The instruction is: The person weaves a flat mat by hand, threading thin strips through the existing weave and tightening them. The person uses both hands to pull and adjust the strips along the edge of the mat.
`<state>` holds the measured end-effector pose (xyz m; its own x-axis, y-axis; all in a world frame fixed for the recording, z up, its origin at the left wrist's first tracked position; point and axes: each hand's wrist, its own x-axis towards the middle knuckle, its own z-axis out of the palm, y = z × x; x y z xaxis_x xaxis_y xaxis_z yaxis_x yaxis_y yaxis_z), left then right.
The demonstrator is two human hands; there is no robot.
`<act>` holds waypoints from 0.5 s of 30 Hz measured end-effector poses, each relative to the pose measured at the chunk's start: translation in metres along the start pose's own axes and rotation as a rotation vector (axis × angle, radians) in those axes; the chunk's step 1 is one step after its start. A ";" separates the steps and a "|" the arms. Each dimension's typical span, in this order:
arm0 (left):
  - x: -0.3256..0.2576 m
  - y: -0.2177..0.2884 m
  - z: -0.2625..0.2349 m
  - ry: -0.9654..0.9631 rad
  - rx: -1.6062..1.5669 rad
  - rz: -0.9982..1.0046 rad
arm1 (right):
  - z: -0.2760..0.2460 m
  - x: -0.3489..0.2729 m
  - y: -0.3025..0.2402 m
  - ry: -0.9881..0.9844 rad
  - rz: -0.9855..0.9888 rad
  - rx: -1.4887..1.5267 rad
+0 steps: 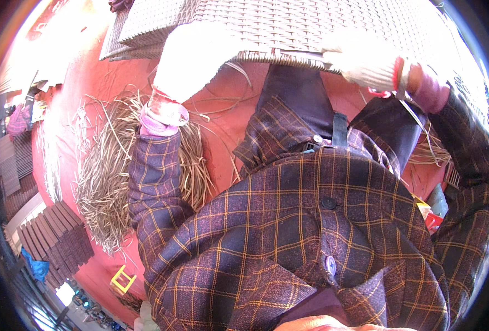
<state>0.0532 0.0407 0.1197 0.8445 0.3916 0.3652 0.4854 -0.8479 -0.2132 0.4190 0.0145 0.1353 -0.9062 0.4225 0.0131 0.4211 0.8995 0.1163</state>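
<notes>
A woven grey-brown wicker piece (305,25) lies across the top of the view, its nearer edge in front of my knees. My left hand (200,58), in a white knit glove, is at its left end by the edge; glare washes out the fingers. My right hand (360,58), in a white glove with a red cuff band, is closed at the near edge on the right. A thin, grey, blade-like tool (299,53) sticks out of it to the left, along the weave. Loose strands (239,69) hang below the edge.
A big bundle of tan weaving strands (109,182) lies on the red ground sheet (222,149) by my left arm. Farther left are brown woven panels (54,243), a blue bag (34,266) and a yellow frame (123,279). Small packets (433,220) lie by my right side.
</notes>
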 end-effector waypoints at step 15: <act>0.018 0.027 0.035 0.169 0.032 -0.028 | 0.064 0.047 0.003 0.128 0.366 0.388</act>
<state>0.0891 0.0373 0.0884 0.7821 0.3467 0.5178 0.5172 -0.8247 -0.2290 0.3803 0.0439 0.0732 -0.6848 0.7208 0.1075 0.6709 0.6811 -0.2932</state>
